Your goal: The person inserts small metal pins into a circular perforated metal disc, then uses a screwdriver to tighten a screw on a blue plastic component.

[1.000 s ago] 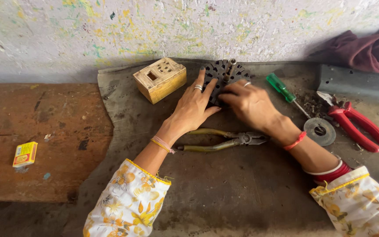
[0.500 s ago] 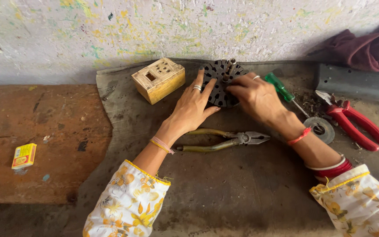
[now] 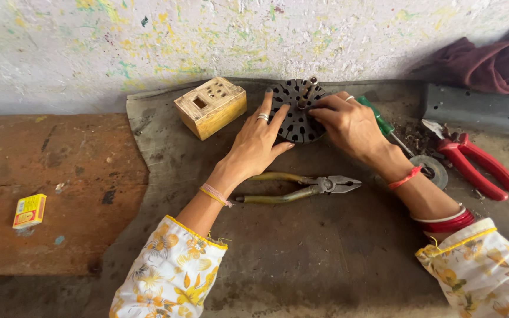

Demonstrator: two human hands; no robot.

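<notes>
**Both hands on a slotted metal disc at the back of the bench**

A dark round metal disc (image 3: 297,112) with slots around its rim lies flat in the upper middle of the frame, close to the paint-speckled wall (image 3: 148,41). The left hand (image 3: 257,144) rests against the disc's left edge, fingers spread and stretched out flat, with a ring on one finger; it presses on the part but does not close around it. The right hand (image 3: 349,123) comes in from the right, its fingers drawn together over the top of the disc near a small peg; whether they pinch that peg cannot be told.

Just left of the disc stands a small yellow wooden box (image 3: 210,107) with holes in its top. Below the hands, in the middle of the frame, lies a pair of pliers (image 3: 301,187), jaws pointing right, untouched. A green-handled screwdriver (image 3: 378,121) shows behind the right hand, and a small round metal washer-like disc (image 3: 431,171) lies beside the right wrist. Red-handled cutters (image 3: 472,168) lie at the right, under a grey metal channel (image 3: 478,109) and a dark red cloth (image 3: 490,62). A small yellow packet (image 3: 29,211) lies at the far left on the brown board (image 3: 48,171).
</notes>
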